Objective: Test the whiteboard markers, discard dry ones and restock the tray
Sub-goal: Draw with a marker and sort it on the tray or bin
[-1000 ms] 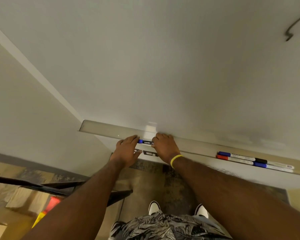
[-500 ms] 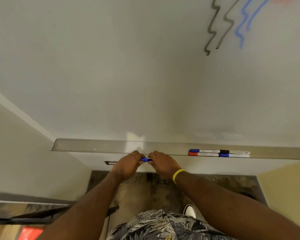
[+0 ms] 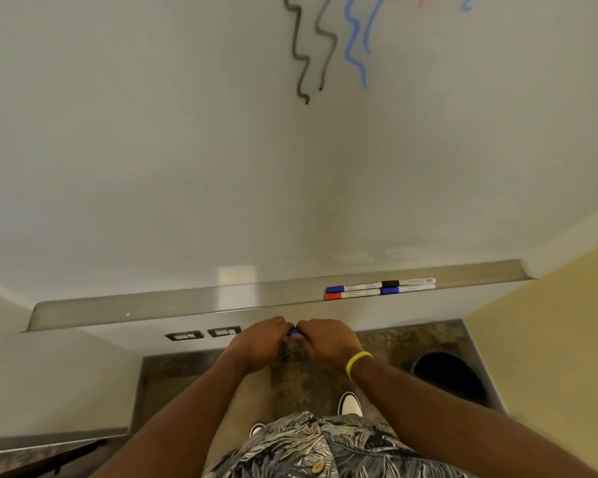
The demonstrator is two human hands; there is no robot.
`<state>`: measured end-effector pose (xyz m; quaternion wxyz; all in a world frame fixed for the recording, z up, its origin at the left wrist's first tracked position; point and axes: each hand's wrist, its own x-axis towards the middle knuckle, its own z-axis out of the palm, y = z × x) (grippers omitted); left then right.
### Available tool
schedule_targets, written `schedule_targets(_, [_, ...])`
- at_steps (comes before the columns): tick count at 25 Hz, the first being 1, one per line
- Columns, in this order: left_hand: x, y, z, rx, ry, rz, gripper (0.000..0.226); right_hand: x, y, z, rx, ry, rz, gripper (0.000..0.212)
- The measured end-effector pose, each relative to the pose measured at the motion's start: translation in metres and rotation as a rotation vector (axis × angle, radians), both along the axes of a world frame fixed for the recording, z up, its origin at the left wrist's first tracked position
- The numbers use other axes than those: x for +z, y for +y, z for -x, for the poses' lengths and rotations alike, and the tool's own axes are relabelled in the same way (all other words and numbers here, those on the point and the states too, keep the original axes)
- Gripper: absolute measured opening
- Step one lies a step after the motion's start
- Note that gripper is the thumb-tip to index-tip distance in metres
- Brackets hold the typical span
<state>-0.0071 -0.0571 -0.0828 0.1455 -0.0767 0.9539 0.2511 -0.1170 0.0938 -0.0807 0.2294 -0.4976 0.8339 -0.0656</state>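
Both sets of fingers [image 3: 290, 328] are closed on one blue-capped marker [image 3: 295, 333], left hand [image 3: 261, 341] and right hand [image 3: 328, 341] touching. A second ago it lay at the tray [image 3: 187, 310]; now lifted clear, probably being uncapped for testing. Four markers [image 3: 380, 289] remain beneath the scribbled whiteboard [image 3: 187, 150]; a bin [image 3: 446, 376] stands on the floor.

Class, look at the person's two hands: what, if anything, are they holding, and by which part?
Both hands, left hand and right hand, grip one blue marker by its two ends; only a short blue stretch shows between them.
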Motion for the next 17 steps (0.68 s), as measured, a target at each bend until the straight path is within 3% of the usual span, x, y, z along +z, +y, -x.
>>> schedule_targets(17, [0.008,0.011,0.054,-0.011,-0.024,-0.023,0.035,0.004,0.014,0.045,-0.066,0.088,-0.060,0.046])
